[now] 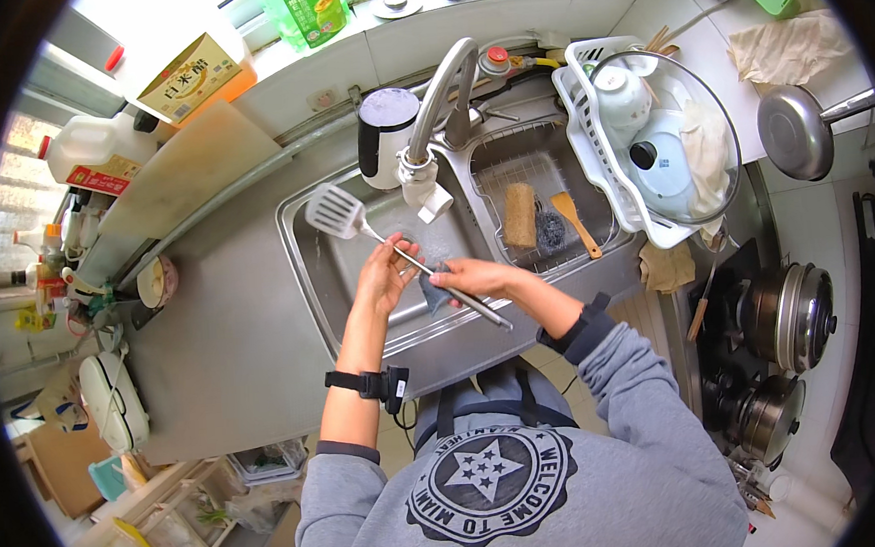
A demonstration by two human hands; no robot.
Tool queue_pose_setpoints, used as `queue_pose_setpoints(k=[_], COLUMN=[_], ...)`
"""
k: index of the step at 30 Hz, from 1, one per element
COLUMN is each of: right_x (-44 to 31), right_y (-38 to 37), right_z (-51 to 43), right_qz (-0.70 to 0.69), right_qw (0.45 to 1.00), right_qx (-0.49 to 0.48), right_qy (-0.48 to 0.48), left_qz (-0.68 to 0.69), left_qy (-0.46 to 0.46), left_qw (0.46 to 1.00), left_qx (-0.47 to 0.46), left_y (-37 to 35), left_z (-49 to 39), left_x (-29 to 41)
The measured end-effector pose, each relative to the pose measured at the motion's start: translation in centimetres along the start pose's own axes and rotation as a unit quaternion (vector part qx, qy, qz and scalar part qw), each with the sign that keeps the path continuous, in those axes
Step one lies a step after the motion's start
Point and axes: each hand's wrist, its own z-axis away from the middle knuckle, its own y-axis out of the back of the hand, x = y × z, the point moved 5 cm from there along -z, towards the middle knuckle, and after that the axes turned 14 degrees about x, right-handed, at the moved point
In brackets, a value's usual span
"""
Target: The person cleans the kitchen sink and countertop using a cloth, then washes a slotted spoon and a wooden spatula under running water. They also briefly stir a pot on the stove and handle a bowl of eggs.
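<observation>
A metal slotted turner (334, 211) is held slantwise over the left sink basin (333, 280), its slotted head up to the left. My left hand (391, 272) has its fingers on the shaft below the head. Lower on the shaft, my right hand (472, 279) grips it together with a grey-blue cloth (435, 292); the handle end sticks out below. A curved faucet (427, 109) with a white spout fitting stands above the basin. No running water can be made out.
The right basin holds a wire rack with a loofah sponge (520, 216), a steel scrubber (550, 230) and a wooden spatula (576, 225). A white dish rack (588, 151) with bowls and a glass lid stands right. Pots (775, 320) sit on the stove.
</observation>
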Motion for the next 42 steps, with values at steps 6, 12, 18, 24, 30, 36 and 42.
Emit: queue_pose_setpoints(k=[6, 12, 18, 24, 30, 36, 42], right_x=[-4.1, -5.3, -4.8, -4.3, -6.2, -5.3, -4.4], right_y=[3.7, -0.3, 1.1, 5.7, 3.3, 4.3, 7.1], right_z=[-0.5, 0.0, -0.4, 0.8, 0.4, -0.1, 3.4], right_qz=[0.292, 0.453, 0.489, 0.519, 0.435, 0.231, 0.391], right_qw=[0.935, 0.74, 0.639, 0.647, 0.735, 0.927, 0.757], right_qx=[0.137, 0.352, 0.357, 0.369, 0.286, 0.14, 0.351], right_qy=[0.151, 0.35, 0.475, 0.42, 0.435, 0.258, 0.389], left_qz=[-0.019, -0.017, 0.04, 0.082, 0.036, 0.059, 0.117], left_qy=[-0.114, -0.155, -0.174, -0.21, -0.209, -0.221, -0.19], left_qw=[0.988, 0.976, 0.972, 0.958, 0.976, 0.973, 0.97], left_qx=[0.106, 0.152, 0.154, 0.179, 0.045, 0.006, 0.096], left_y=[-0.8, -1.9, -1.2, 0.9, -0.8, 0.2, 1.5], left_z=[-0.2, 0.6, 0.9, 0.7, 0.9, 0.7, -0.7], left_x=[3.9, 4.0, 4.3, 6.8, 6.4, 6.5, 4.5])
